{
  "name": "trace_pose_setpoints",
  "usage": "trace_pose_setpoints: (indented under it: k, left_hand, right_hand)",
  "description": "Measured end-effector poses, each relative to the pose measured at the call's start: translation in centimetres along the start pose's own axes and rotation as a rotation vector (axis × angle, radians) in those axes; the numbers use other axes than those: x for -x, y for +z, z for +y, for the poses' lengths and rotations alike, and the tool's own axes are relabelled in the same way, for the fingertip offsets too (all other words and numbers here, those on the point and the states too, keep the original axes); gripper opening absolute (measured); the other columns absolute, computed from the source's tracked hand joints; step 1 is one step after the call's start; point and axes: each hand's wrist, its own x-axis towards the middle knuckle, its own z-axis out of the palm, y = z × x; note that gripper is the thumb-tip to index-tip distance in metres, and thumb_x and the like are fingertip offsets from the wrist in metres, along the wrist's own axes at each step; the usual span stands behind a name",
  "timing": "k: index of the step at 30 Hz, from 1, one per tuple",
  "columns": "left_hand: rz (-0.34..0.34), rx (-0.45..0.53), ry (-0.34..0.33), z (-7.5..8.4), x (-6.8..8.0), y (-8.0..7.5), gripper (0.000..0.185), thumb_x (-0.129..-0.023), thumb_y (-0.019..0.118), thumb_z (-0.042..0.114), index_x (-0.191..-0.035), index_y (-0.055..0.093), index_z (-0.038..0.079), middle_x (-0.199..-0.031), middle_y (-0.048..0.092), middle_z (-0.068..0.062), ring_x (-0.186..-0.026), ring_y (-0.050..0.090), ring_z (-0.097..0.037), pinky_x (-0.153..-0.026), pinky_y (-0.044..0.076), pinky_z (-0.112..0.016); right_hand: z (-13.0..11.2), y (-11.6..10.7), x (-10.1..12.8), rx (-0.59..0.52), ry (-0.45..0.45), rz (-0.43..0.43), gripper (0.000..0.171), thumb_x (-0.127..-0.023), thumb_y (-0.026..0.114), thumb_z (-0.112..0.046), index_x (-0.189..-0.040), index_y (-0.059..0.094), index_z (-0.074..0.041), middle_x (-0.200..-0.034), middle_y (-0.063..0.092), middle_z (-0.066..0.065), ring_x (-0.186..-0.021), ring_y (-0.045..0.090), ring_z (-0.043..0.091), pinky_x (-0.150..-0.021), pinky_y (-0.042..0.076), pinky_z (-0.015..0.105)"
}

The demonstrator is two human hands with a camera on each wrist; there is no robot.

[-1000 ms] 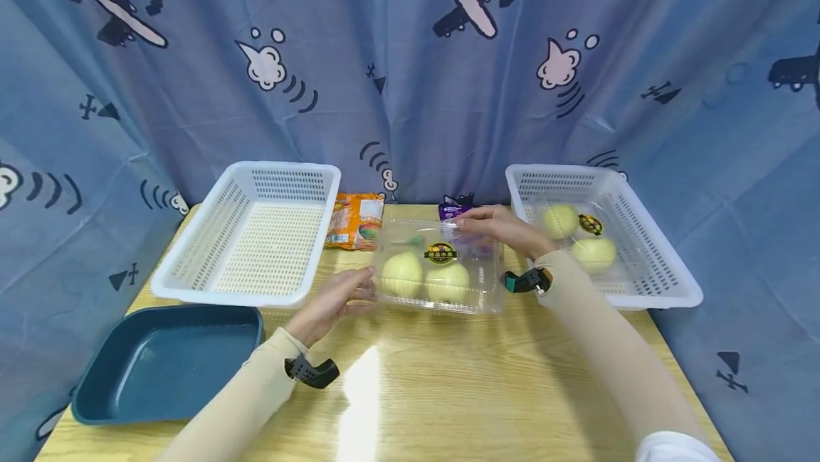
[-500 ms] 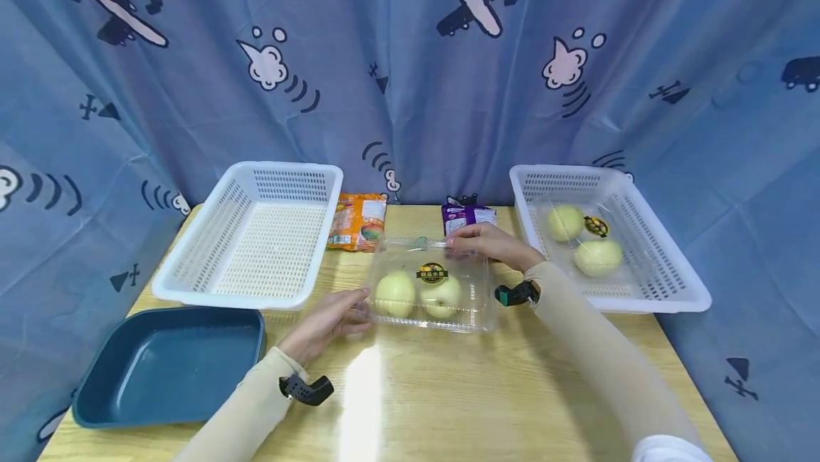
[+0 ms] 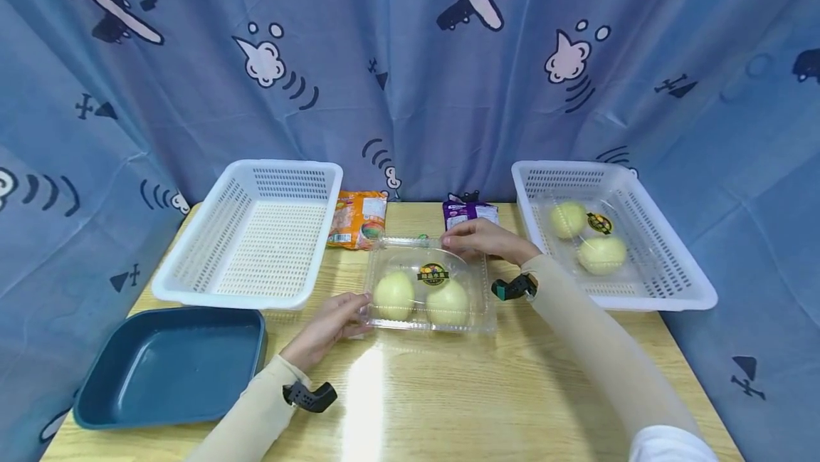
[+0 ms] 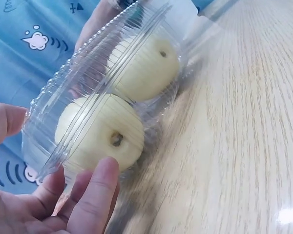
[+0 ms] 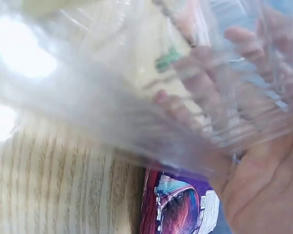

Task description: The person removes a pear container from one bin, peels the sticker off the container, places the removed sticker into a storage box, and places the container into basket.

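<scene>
A clear plastic clamshell fruit box [image 3: 419, 257] is at the middle of the table, with a black and gold label on its lid. Inside it sit two pale yellow-green round fruits [image 3: 393, 296], side by side. My left hand [image 3: 328, 327] grips the box's left end; in the left wrist view its thumb is at the lid's edge and the fingers [image 4: 95, 195] curl at the lower side. My right hand [image 3: 488, 240] holds the back edge near the right corner. Through the clear plastic, the right wrist view shows those fingers [image 5: 200, 78], partly blurred.
An empty white basket [image 3: 168, 271] stands back left, with a dark blue tray [image 3: 173, 369] in front of it. Another white basket [image 3: 666, 302] at the right holds a similar fruit box [image 3: 592, 234]. Orange [image 3: 359, 220] and purple [image 3: 470, 213] snack packets lie behind.
Both hands have brought the fruit box a little toward me and down, away from the purple packet. In the last half second it has hardly moved.
</scene>
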Motion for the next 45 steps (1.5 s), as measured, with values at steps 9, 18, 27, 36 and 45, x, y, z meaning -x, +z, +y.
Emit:
trace_pose_setpoints:
  k: [9, 18, 27, 36, 45]
  left_hand:
    - [-0.029, 0.003, 0.018, -0.1, -0.1, 0.1, 0.037, -0.101, 0.06, 0.04, -0.102, 0.059, 0.003, -0.109, 0.059, -0.005, -0.098, 0.065, -0.017, -0.097, 0.058, -0.041]
    - [-0.023, 0.028, 0.014, -0.6, -0.2, -0.1, 0.048, -0.102, 0.056, 0.048, -0.107, 0.055, 0.0, -0.106, 0.055, -0.008, -0.097, 0.067, -0.023, -0.093, 0.06, -0.044]
    - [0.092, 0.112, 0.027, -0.6, -1.4, -1.2, 0.048, -0.106, 0.048, 0.047, -0.113, 0.052, 0.0, -0.105, 0.057, -0.008, -0.089, 0.063, -0.018, -0.083, 0.063, -0.041]
    - [0.055, 0.21, 0.056, -0.3, -2.7, -1.9, 0.034, -0.107, 0.048, 0.041, -0.106, 0.052, 0.006, -0.095, 0.06, -0.002, -0.074, 0.06, -0.012, -0.066, 0.061, -0.031]
    - [-0.108, 0.297, 0.153, -1.9, -2.6, -2.4, 0.027, -0.109, 0.044, 0.034, -0.106, 0.054, 0.009, -0.09, 0.06, 0.0, -0.069, 0.058, -0.01, -0.06, 0.06, -0.032]
  right_hand:
    - [0.4, 0.2, -0.2, -0.026, 0.008, 0.009, 0.046, -0.1, 0.064, -0.035, -0.133, 0.064, -0.003, -0.126, 0.07, 0.01, -0.113, 0.066, 0.021, -0.106, 0.051, 0.046]
    - [0.3, 0.0, -0.2, 0.044, 0.011, 0.034, 0.048, -0.101, 0.061, -0.036, -0.134, 0.062, -0.002, -0.128, 0.068, 0.015, -0.115, 0.064, 0.025, -0.103, 0.052, 0.042]
    - [-1.6, -0.3, 1.5, 0.235, -0.038, 0.221, 0.037, -0.102, 0.06, -0.027, -0.13, 0.064, -0.002, -0.13, 0.067, 0.017, -0.122, 0.061, 0.034, -0.106, 0.049, 0.05]
    - [-4.8, 1.4, 3.5, 0.415, -0.132, 0.253, 0.016, -0.099, 0.064, -0.014, -0.107, 0.073, -0.004, -0.107, 0.075, 0.012, -0.095, 0.066, 0.023, -0.084, 0.054, 0.038]
    - [-5.9, 3.8, 5.6, 0.482, -0.198, 0.129, 0.008, -0.096, 0.065, -0.009, -0.099, 0.072, -0.006, -0.095, 0.072, 0.003, -0.087, 0.064, 0.014, -0.08, 0.056, 0.031]
